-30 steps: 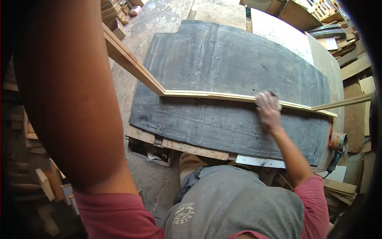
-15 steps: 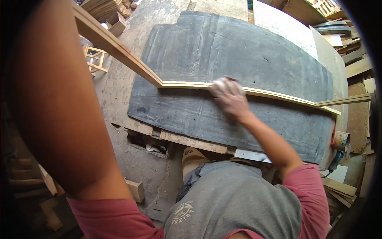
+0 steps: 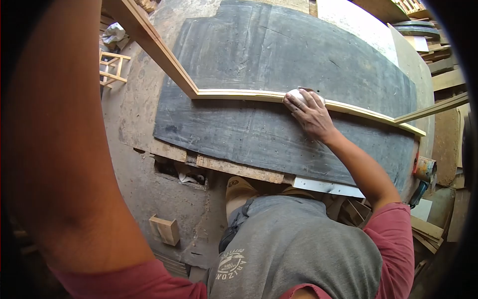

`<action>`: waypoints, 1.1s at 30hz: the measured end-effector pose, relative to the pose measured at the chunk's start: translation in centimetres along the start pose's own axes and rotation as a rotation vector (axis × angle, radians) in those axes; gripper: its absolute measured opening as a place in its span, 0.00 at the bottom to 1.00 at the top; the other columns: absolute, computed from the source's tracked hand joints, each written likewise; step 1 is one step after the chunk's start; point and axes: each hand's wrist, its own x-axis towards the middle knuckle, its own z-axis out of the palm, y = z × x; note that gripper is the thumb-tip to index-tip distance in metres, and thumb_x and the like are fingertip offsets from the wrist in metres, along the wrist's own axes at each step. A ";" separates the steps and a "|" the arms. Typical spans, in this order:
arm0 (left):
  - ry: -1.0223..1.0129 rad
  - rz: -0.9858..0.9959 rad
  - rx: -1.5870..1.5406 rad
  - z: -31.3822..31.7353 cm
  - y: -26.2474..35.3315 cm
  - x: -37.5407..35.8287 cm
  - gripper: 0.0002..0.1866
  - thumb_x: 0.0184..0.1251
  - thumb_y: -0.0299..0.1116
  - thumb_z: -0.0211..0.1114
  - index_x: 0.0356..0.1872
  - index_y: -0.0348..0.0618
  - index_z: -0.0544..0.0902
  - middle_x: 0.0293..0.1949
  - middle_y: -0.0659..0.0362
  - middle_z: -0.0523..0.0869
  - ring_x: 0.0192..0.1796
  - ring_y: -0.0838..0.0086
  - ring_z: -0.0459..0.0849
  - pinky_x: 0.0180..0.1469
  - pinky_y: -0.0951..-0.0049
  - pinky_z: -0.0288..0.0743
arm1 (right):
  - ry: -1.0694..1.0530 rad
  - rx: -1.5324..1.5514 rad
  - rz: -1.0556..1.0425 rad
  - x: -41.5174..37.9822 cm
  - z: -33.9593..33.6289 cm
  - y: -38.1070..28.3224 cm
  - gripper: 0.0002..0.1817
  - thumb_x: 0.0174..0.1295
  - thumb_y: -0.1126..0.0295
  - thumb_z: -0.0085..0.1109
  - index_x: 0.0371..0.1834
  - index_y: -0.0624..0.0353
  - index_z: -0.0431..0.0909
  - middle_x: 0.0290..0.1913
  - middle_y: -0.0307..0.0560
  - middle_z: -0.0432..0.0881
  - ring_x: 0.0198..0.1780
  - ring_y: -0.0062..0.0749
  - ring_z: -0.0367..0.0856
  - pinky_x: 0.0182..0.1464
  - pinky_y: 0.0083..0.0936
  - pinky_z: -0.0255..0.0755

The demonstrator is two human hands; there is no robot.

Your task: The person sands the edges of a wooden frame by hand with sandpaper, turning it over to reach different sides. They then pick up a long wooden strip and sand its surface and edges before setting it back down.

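Note:
My right hand [image 3: 312, 115] is closed over a white pad [image 3: 297, 94] with a brown edge that looks like sandpaper. It presses the pad onto the upper edge of a long, pale wooden rail [image 3: 239, 94]. This rail belongs to a wooden frame lying across the dark grey board on the table. A longer side piece [image 3: 162, 60] rises from its left end toward my raised left arm. At the right, another side piece [image 3: 433, 108] meets the rail. My left hand is outside the picture; only the arm shows.
Beneath the frame, the dark board [image 3: 224, 132] covers most of the worktable. A power tool [image 3: 419, 193] and a tin can [image 3: 424, 168] are by the right edge. A small wooden stool frame [image 3: 114, 68] stands left, and a wood block [image 3: 164, 230] lies on the floor.
My right hand has slid to the right along the rail with the pad. The view has shifted slightly, and the frame's left corner sits a little higher and further left.

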 end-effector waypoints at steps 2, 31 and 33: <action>-0.007 0.000 -0.003 0.0 0.0 -0.2 0.31 0.79 0.53 0.47 0.20 0.38 0.77 0.16 0.50 0.77 0.19 0.58 0.79 0.24 0.58 0.74 | -0.011 0.030 0.025 1.5 0.0 -1.2 0.27 0.73 0.58 0.45 0.75 0.45 0.67 0.77 0.32 0.65 0.71 0.47 0.68 0.73 0.44 0.60; -0.053 -0.026 0.006 -0.5 -0.3 -2.3 0.28 0.79 0.50 0.47 0.25 0.36 0.77 0.19 0.49 0.79 0.21 0.59 0.81 0.24 0.60 0.76 | 0.046 0.128 0.000 5.8 1.2 -4.2 0.29 0.70 0.65 0.45 0.77 0.46 0.65 0.78 0.33 0.64 0.69 0.49 0.71 0.74 0.50 0.58; -0.048 -0.030 0.006 -0.6 -0.5 -2.3 0.28 0.79 0.50 0.47 0.25 0.36 0.77 0.19 0.49 0.79 0.21 0.59 0.81 0.24 0.60 0.76 | 0.032 0.140 0.007 2.9 0.4 -1.9 0.27 0.71 0.64 0.44 0.75 0.45 0.68 0.77 0.32 0.65 0.71 0.48 0.69 0.74 0.50 0.58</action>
